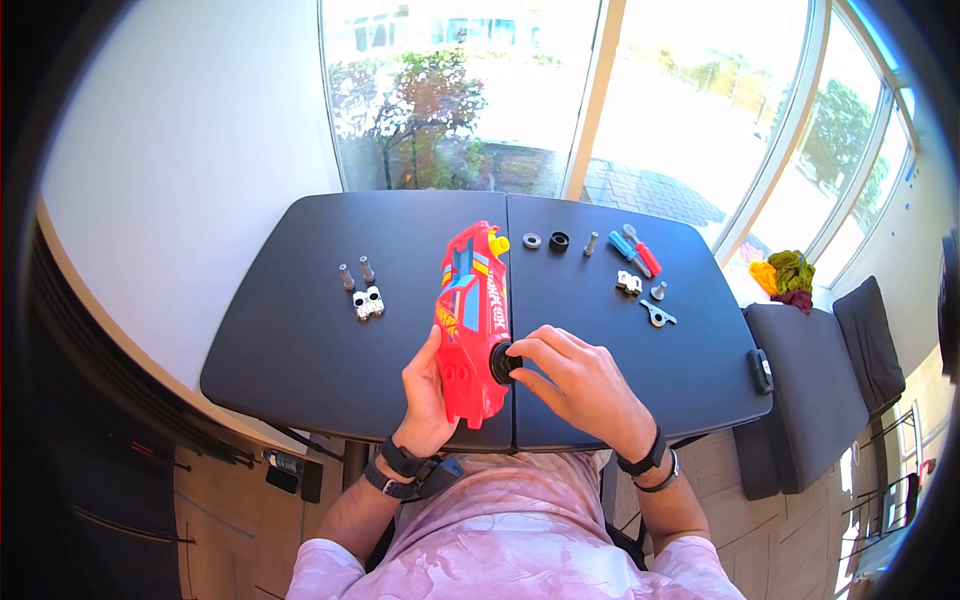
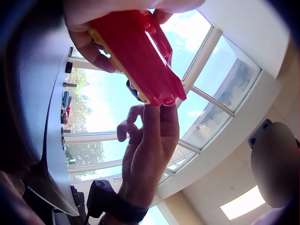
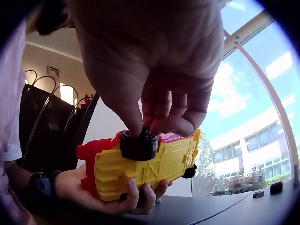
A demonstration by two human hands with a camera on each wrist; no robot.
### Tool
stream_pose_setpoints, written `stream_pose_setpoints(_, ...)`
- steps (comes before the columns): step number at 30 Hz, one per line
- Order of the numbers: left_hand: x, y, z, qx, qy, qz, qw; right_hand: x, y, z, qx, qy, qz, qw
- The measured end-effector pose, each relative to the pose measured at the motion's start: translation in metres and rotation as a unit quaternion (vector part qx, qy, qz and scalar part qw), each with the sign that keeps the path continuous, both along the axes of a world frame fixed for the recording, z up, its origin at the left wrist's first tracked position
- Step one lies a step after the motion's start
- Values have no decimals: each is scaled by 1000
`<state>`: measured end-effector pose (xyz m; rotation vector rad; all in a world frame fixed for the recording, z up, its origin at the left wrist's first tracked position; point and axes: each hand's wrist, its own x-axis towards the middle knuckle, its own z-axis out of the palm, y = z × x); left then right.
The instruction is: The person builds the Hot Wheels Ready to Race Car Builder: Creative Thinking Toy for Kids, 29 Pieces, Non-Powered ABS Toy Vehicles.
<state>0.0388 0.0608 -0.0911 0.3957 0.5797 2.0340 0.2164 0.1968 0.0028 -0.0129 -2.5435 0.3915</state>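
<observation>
A red toy car point(image 1: 468, 330) with a yellow underside point(image 3: 140, 171) is held up over the near edge of the table. My left hand point(image 1: 428, 395) grips its body, fingers wrapped under the yellow base in the right wrist view. On the car's right side, close to its near end, sits a black wheel point(image 3: 139, 146). The thumb and fingers of my right hand point(image 1: 585, 385) pinch that wheel's outer face. A yellow knob point(image 1: 499, 244) sticks out of the same side toward the far end. Another black wheel point(image 3: 189, 171) shows at the far end of the underside.
On the table's right half lie a grey ring point(image 1: 532, 241), a black wheel point(image 1: 559, 242), grey bolts point(image 1: 591, 244), blue and red-handled tools point(image 1: 643, 258), a white block point(image 1: 628, 283) and a white wrench-shaped part point(image 1: 658, 314). Two bolts point(image 1: 347, 277) stand by another white piece point(image 1: 368, 303) on the left.
</observation>
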Motion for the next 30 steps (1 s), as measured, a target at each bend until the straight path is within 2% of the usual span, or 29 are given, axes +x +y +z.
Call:
stream_pose_setpoints(6,1,0,0,5,-6,-5,1000,1,-6,0,11,-7,-23,1000)
stream_pose_setpoints(9,2,1,1,2,-7,5,1000,1,-4,-4,-42,19,-12,999)
stream_pose_setpoints(11,2,1,1,-1,-4,12,1000,2,-13,1,-96,36,-40,994)
stream_pose_setpoints(15,0,3,-5,0,-5,12,1000,14,1,-10,-108,20,-7,994)
stream_pose_setpoints(18,2,2,-2,7,-10,12,1000,18,3,-3,-185,-1,-30,982)
stream_pose_setpoints(22,2,2,0,2,-23,12,1000,10,22,7,-54,-12,-85,995)
stream_pose_setpoints(25,2,2,-2,5,-18,10,1000,-10,54,12,-80,-20,-115,990)
stream_pose_setpoints(28,2,2,-1,1,-21,14,1000,-43,115,0,-40,-12,-131,990)
stream_pose_setpoints(30,2,2,-1,-1,-25,16,1000,-69,159,-18,16,-40,-184,982)
